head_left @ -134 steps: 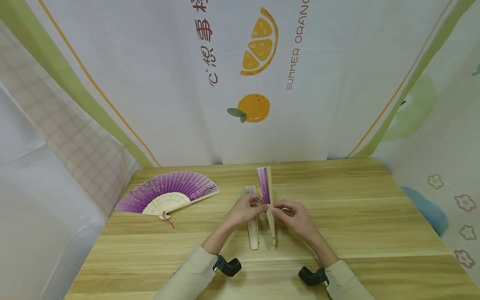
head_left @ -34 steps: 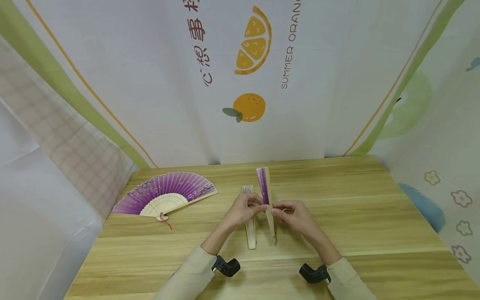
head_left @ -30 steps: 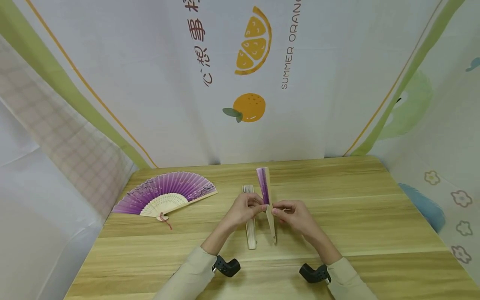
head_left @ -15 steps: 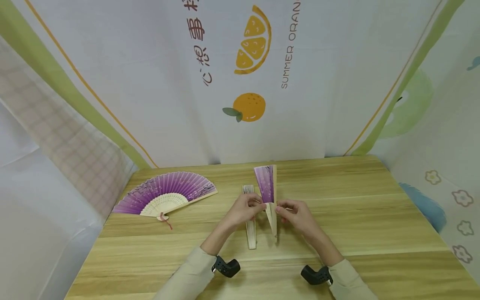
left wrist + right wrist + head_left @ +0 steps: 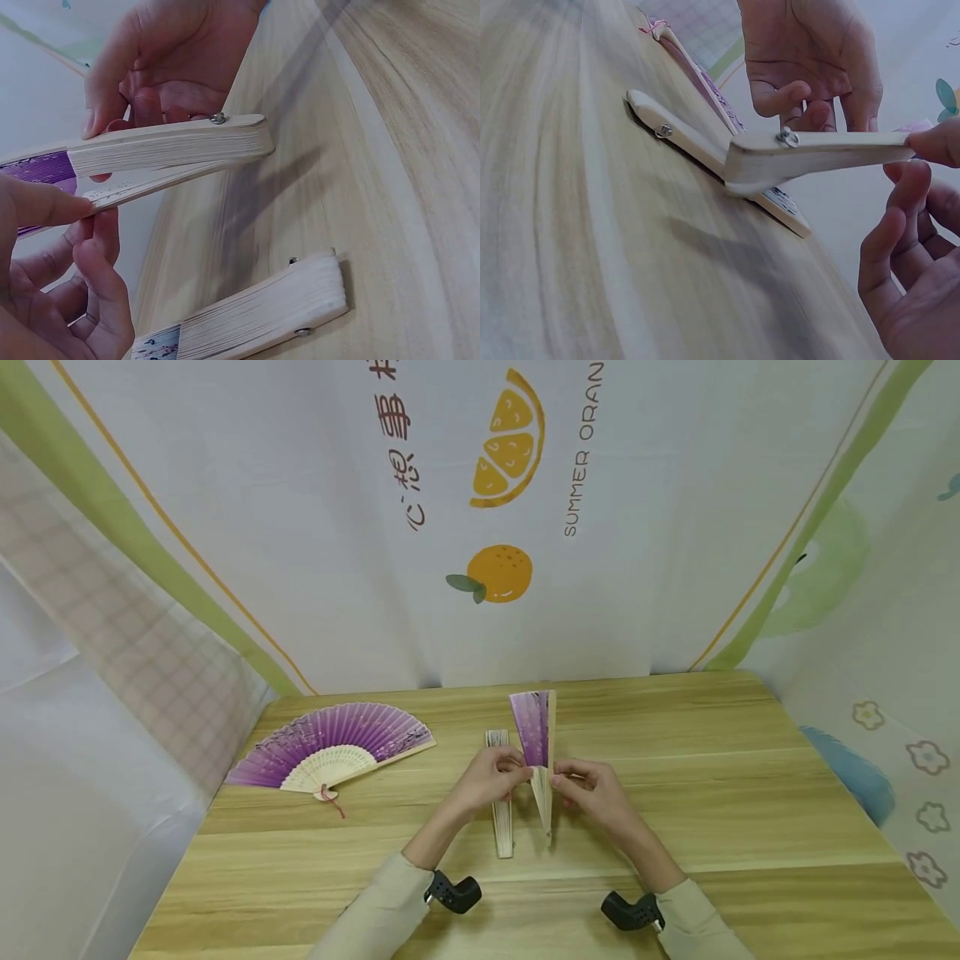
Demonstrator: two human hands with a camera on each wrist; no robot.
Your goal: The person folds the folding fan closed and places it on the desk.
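Held fan (image 5: 542, 785): between your left hand (image 5: 489, 778) (9 o'clock) and right hand (image 5: 596, 792) (3 o'clock). On the table (image 5: 712, 777), towards 9 o'clock: folded fan (image 5: 502, 831); farther out, spread fan (image 5: 330, 753).

It looks like a cloth nook: wood table (image 5: 720, 810) under the held fan (image 5: 535, 731), fruit cloth (image 5: 585, 610) behind, flower cloth (image 5: 892, 689) right.

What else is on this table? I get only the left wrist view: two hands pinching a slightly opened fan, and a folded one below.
Observer: The head view shows an open purple fan lying off to the left of the left hand.
Operator: My view cuts off the held fan. How does its outer end look?
Observer: Its purple leaf makes a narrow wedge there, not spread wide.
Operator: And behind the table?
Observer: A pale cloth printed with a whole orange.
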